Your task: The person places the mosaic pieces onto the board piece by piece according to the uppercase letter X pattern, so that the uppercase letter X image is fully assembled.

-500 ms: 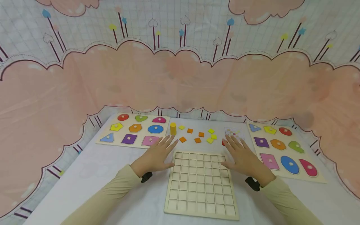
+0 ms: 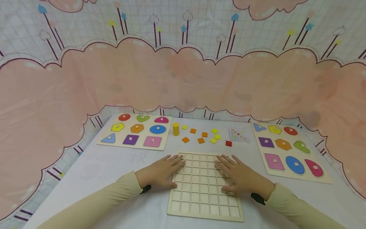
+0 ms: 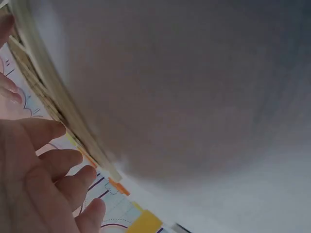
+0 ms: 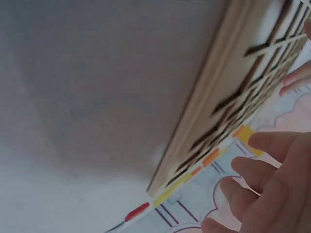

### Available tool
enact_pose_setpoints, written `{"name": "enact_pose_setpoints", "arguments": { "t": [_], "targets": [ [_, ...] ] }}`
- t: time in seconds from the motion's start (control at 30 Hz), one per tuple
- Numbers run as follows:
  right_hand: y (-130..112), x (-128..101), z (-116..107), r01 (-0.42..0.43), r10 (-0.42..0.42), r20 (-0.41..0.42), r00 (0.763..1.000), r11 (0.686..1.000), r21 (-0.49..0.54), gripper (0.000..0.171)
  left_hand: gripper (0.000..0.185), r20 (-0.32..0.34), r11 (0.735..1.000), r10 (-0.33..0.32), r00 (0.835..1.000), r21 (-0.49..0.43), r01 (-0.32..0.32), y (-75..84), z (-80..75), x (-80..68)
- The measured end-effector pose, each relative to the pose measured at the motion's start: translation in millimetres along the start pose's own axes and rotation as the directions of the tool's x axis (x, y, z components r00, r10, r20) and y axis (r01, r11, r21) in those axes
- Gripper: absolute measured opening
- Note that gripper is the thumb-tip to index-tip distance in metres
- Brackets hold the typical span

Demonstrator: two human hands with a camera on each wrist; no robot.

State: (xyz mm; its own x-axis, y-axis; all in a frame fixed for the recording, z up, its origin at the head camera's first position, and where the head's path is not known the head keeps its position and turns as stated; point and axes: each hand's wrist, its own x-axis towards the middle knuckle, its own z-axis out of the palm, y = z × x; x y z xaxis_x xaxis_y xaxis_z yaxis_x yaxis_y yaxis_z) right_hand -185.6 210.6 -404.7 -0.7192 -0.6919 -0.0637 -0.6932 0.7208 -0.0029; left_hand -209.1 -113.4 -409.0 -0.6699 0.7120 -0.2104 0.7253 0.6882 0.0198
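Nearest, a wooden grid board lying flat on the white surface, empty cells up. Left hand laid palm-down over its left edge, fingers straight and spread, fingertips just onto the frame; right hand likewise flat over the right-hand cells, grip apart on both, nothing pinched. Probably placed so to steady or square the board rather than lift it.

Just beyond, loose yellow and orange square tiles, one red tile and a yellow cylinder, set within reach of the board. Beside them a small printed pattern card, colours too fine to read. Farther out, a shape puzzle on the left and another on the right, pieces seated.

Hard to make out: both wrist views blurred, showing only fingers and the board's rim at a slant. Palms and the cells beneath them hidden. Sleeves cut off at the bottom edge.
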Motion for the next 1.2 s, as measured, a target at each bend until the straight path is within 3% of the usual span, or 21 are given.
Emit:
{"name": "enact_pose_setpoints", "arguments": {
  "t": [0.13,0.4,0.87,1.07,1.2],
  "targets": [
    [0.8,0.2,2.0,0.016,-0.016,0.045,0.999,1.0,-0.016,0.088,0.085,0.037,1.0,0.009,0.999,0.007,-0.01,-3.2,1.4,2.0],
    [6.9,5.5,3.6,-0.064,0.055,0.142,0.988,0.996,0.059,0.088,0.08,0.058,0.998,0.022,0.998,0.054,-0.026,-10.1,1.0,10.5],
    [20.2,14.5,3.6,-0.091,0.081,0.13,0.988,0.993,0.073,0.089,0.082,0.085,0.999,-0.043,0.995,-0.024,0.045,-20.7,-2.2,25.2],
    [20.9,15.4,2.2,-0.108,0.092,0.142,0.986,0.988,0.11,0.088,0.079,0.021,0.996,-0.079,0.997,0.049,0.078,-8.9,-3.9,17.9],
    [22.0,16.1,2.4,-0.108,0.091,0.141,0.986,0.987,0.116,0.088,0.083,-0.024,0.996,-0.017,1.0,0.092,0.019,9.3,-6.3,4.4]
  ]
}}
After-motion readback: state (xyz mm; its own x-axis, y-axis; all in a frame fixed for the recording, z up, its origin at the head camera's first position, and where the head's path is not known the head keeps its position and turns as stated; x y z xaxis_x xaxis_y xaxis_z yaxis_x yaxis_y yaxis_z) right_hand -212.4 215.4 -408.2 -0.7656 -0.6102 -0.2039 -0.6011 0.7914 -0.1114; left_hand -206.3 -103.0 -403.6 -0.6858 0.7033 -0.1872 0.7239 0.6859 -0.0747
